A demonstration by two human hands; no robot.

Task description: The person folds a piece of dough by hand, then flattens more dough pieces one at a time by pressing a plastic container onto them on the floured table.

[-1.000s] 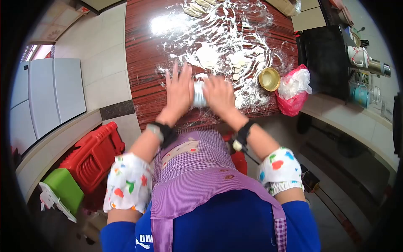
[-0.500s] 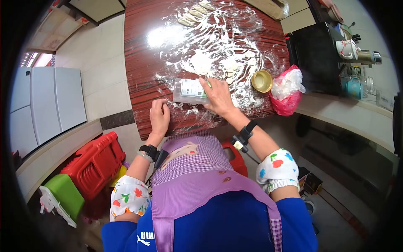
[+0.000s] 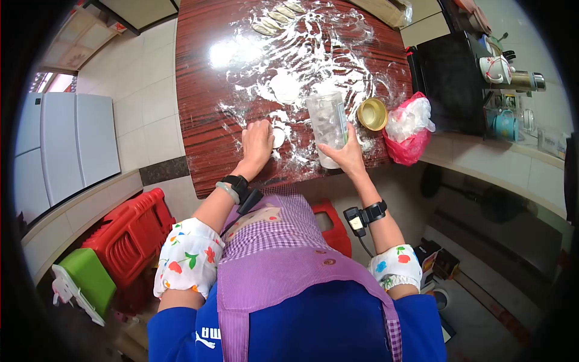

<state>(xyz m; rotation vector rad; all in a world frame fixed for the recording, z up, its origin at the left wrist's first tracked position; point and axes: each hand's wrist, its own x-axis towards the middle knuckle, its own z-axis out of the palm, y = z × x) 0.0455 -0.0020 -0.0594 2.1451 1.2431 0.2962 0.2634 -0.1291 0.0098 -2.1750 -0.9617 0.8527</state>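
Note:
My right hand [image 3: 348, 152] grips a clear plastic jar [image 3: 325, 120] near its lower end, thumb on one side and fingers on the other. A label shows along the jar's right side. My left hand [image 3: 258, 143] rests on the floured table, back up, with its fingers bent and close together. Its fingertips and thumb are mostly hidden, so what it holds, if anything, does not show. Right beside it lies a small flat white dough disc [image 3: 278, 138]. A larger floury round patch [image 3: 286, 88] lies farther up the table.
A brass-coloured bowl [image 3: 373, 114] stands right of the jar, beside a pink plastic bag [image 3: 410, 136]. Several shaped dough pieces [image 3: 278, 18] lie at the table's far end. White flour covers much of the dark red table [image 3: 205, 114]. A red stool [image 3: 333, 232] stands below the edge.
The jar has moved right and turned from crosswise to nearly lengthwise in my right hand, uncovering the dough disc. My left hand has moved right and away from me, to beside the disc.

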